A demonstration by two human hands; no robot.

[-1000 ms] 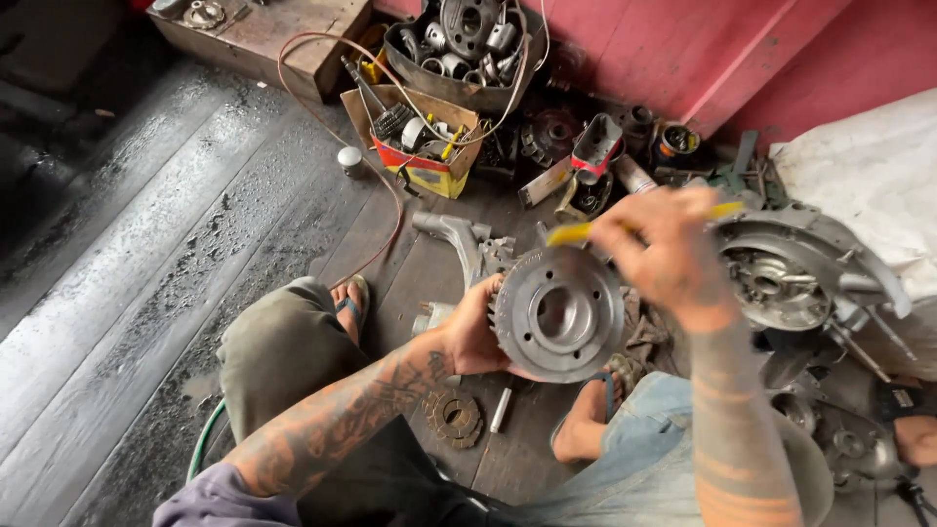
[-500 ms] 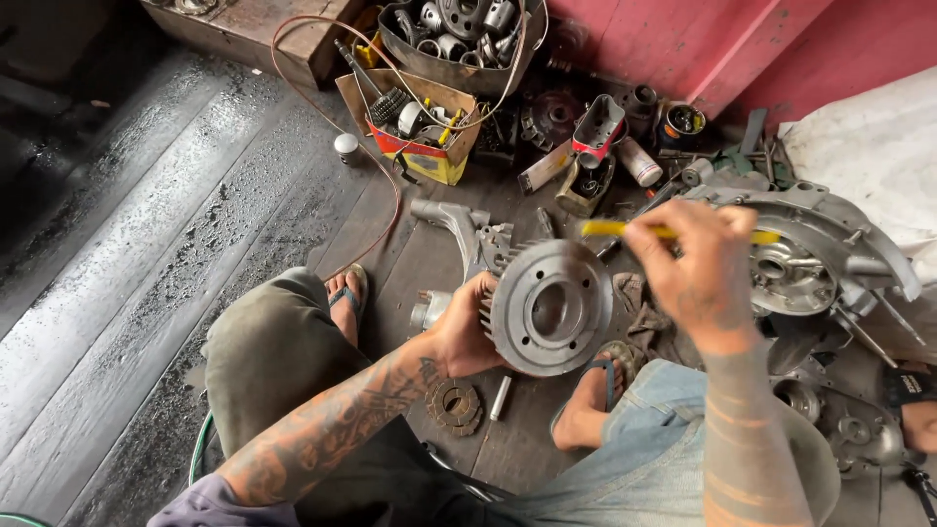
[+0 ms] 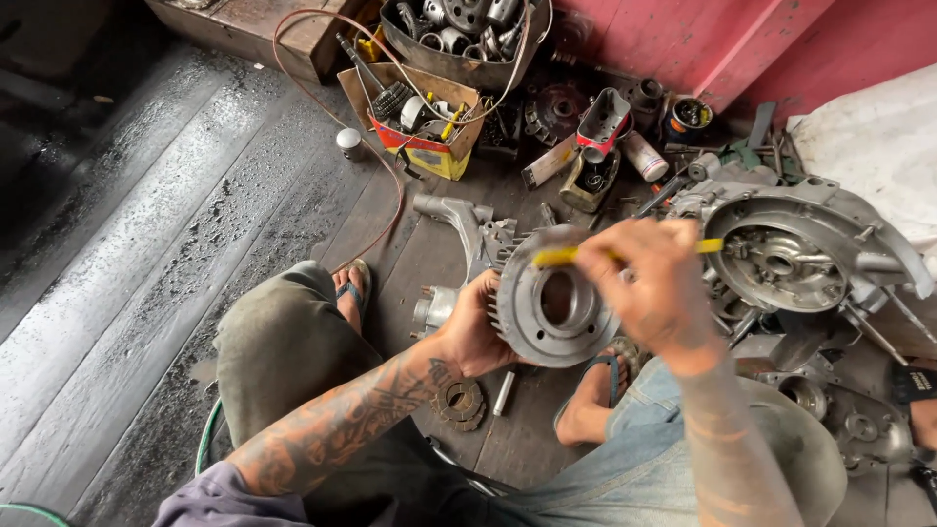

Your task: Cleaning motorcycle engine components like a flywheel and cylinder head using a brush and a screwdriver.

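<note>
Repair workshop: engine casing [image 3: 781,259], parts box [image 3: 422,122] (greasy plank floor [image 3: 146,273]).

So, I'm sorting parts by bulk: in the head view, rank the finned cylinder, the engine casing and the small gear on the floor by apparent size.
1. engine casing
2. finned cylinder, nearer the camera, so this order is unsure
3. small gear

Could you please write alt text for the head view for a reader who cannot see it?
A seated person's left hand holds a round finned metal engine part while the right hand works a yellow-handled tool across it. An open engine casing and a cardboard box of parts sit on the dark wooden floor.
</note>
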